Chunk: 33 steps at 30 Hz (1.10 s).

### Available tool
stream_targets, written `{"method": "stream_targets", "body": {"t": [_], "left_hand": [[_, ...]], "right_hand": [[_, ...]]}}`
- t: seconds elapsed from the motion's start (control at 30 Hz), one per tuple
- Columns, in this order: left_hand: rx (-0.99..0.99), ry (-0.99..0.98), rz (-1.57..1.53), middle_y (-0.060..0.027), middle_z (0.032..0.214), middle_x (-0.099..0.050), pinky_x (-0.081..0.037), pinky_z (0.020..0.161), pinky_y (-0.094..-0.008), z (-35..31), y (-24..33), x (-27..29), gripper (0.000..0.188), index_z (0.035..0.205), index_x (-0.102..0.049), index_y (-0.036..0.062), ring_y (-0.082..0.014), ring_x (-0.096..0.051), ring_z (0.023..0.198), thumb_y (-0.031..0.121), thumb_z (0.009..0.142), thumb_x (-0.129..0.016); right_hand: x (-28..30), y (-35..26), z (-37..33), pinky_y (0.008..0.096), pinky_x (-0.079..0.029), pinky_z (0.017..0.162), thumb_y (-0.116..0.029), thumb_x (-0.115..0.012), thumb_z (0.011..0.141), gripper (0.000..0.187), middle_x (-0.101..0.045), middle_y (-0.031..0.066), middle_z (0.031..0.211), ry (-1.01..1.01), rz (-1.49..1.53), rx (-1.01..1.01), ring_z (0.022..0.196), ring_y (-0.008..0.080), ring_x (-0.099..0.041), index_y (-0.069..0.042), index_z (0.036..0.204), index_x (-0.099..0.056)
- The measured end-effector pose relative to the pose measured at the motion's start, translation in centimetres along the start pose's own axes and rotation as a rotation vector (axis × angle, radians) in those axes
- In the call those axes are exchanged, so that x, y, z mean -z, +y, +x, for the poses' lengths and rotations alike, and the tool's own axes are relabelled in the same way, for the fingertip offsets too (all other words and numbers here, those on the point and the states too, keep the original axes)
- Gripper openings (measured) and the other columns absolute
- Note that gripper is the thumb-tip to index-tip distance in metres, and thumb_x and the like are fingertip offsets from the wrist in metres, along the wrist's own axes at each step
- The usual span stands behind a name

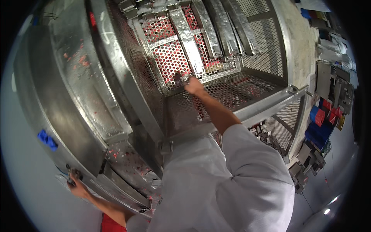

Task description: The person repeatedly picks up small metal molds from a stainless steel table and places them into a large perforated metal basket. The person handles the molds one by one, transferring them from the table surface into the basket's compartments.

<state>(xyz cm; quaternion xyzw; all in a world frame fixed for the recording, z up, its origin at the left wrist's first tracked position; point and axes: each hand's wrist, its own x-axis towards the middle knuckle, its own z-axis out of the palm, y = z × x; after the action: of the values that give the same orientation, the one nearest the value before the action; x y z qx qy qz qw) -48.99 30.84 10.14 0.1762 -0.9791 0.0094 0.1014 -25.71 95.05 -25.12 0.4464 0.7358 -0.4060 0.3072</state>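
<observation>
My right hand (194,86) reaches into a large cage of perforated steel (247,91), its fingers closed around something small and shiny that I cannot make out. Just beside it is the end of a long metal bar (189,46), lying over the red-showing perforated floor (170,60) of the cage. At lower left, my left hand (78,188) is closed at the outer edge of a steel worktop (63,127). A small dark metallic thing shows at its fingers; its kind is unclear.
Several long metal channels (228,31) lie at the cage's far right. A blue crumpled item (47,140) rests on the steel worktop's edge. Reddish bits litter a metal trough (87,73). Metal parts (264,133) sit in a lower cage section. Blue bags (319,129) lie on the right.
</observation>
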Motion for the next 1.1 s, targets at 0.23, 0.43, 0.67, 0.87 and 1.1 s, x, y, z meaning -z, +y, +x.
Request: {"method": "stream_targets", "body": {"t": [0.23, 0.43, 0.67, 0.87, 1.1], "left_hand": [[0.141, -0.044, -0.188, -0.0154, 0.119, -0.069, -0.057, 0.086, -0.0409, 1.2, -0.3, 0.3, 0.066, 0.138, -0.057, -0.0018, -0.0256, -0.067, 0.103, 0.044, 0.093, -0.072], [0.265, -0.056, -0.237, -0.0143, 0.147, -0.053, -0.049, 0.104, -0.0414, 3.3, -2.1, 2.6, 0.063, 0.148, -0.049, 0.0018, -0.0291, -0.056, 0.13, 0.042, 0.1, -0.058], [0.259, 0.159, -0.349, -0.0142, 0.145, -0.055, -0.037, 0.113, -0.0462, 1.2, -0.9, 1.6, 0.062, 0.144, -0.052, 0.0046, -0.0282, -0.05, 0.134, 0.041, 0.094, -0.055], [-0.25, 0.459, 0.118, -0.0122, 0.14, -0.062, -0.041, 0.111, -0.0476, 1.8, 8.9, -1.9, 0.052, 0.141, -0.057, 0.0038, -0.0286, -0.055, 0.134, 0.026, 0.095, -0.052], [-0.048, 0.33, -0.288, -0.0116, 0.122, -0.072, -0.046, 0.106, -0.0316, 5.3, 9.6, -3.7, 0.038, 0.123, -0.07, -0.003, -0.0207, -0.065, 0.117, 0.027, 0.103, -0.058]], "right_hand": [[1.1, 12.6, 25.0, 0.0594, -0.023, 0.12, -0.082, -0.074, 0.061, 0.134, -0.026, 0.0222, 0.162, 0.184, -0.222, -0.388, 0.152, 0.038, -0.023, -0.002, 0.158, -0.024], [2.1, 4.1, 41.7, 0.0592, -0.02, 0.12, -0.066, -0.091, 0.052, 0.144, -0.033, 0.0269, 0.153, 0.378, -0.081, -0.332, 0.147, 0.0371, -0.03, 0.009, 0.152, -0.018], [1.4, 8.0, 43.2, 0.0424, -0.055, 0.091, -0.045, -0.091, 0.055, 0.093, -0.07, 0.0219, 0.107, 0.572, 0.003, -0.062, 0.099, 0.0308, -0.07, 0.011, 0.119, -0.053], [1.5, 9.3, 39.1, 0.0373, -0.054, 0.072, -0.043, -0.083, 0.063, 0.073, -0.07, 0.0169, 0.091, 0.175, 0.52, 0.009, 0.079, 0.0228, -0.065, 0.01, 0.11, -0.065], [0.2, 4.3, 26.8, 0.0362, -0.049, 0.077, -0.032, -0.078, 0.074, 0.049, -0.063, 0.0096, 0.099, -0.077, 1.188, -0.021, 0.086, 0.0218, -0.06, -0.003, 0.111, -0.064]]}}
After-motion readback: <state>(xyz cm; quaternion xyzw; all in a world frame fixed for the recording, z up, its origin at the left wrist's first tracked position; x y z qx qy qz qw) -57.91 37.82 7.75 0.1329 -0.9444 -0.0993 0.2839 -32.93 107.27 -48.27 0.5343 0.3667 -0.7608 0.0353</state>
